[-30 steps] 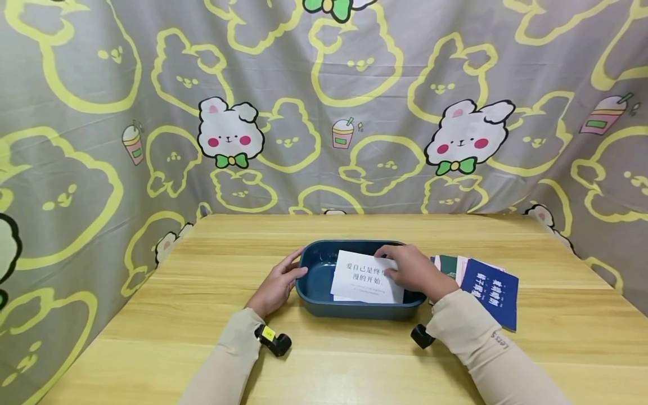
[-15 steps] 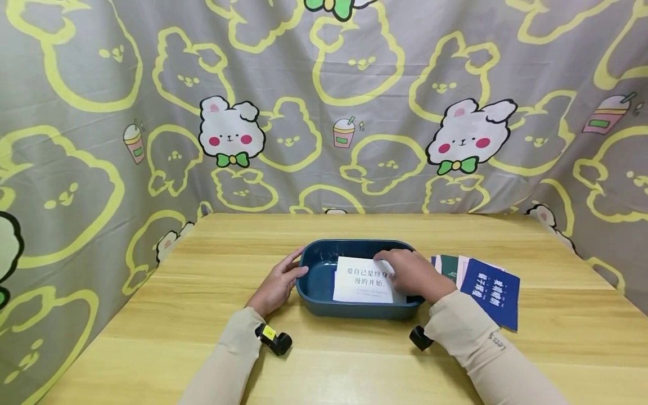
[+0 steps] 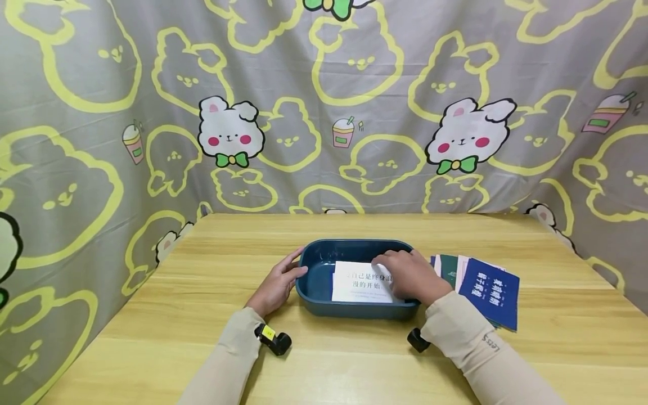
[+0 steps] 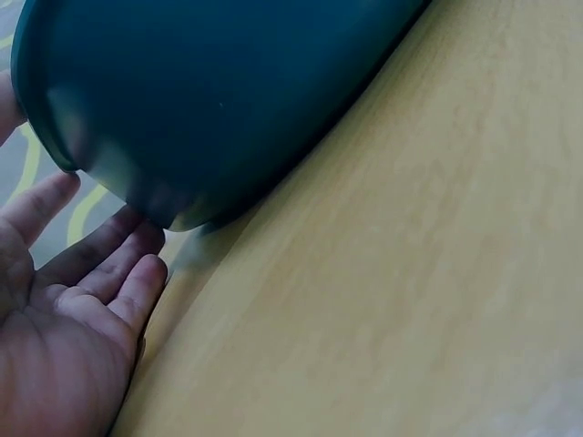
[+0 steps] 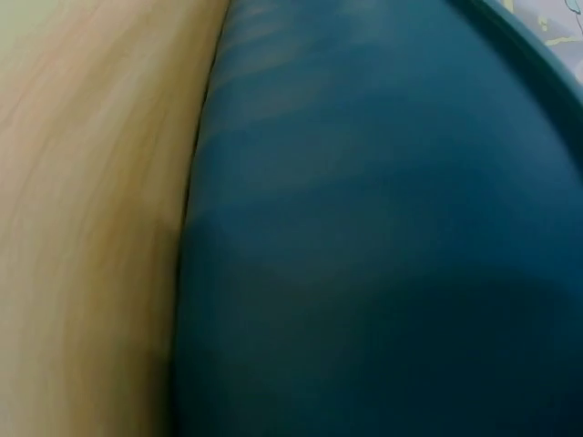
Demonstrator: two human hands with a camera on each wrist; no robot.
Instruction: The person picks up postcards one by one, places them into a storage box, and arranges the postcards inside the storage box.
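A dark blue plastic basin (image 3: 324,309) stands on the table. My left hand (image 3: 275,284) rests against its left end, the thumb near the rim; the left wrist view shows loosely extended fingers (image 4: 118,264) touching the outer wall. Inside the basin, my right hand (image 3: 410,275) holds the right part of a white card (image 3: 354,284) printed with Chinese text. The right fingertips are mostly hidden behind the hand. A blue edge shows under the card's left side. In the right wrist view only the basin's outer wall (image 5: 364,228) and the table appear.
Right of the basin lies a fanned pile of booklets or cards, with a blue one (image 3: 488,292) on top and a green one (image 3: 448,267) behind. The wooden table (image 3: 334,360) reaches back to a patterned curtain (image 3: 304,112).
My right hand has lowered the white card further into the basin, and the card now lies flatter. My left hand has stayed at the basin's left end.
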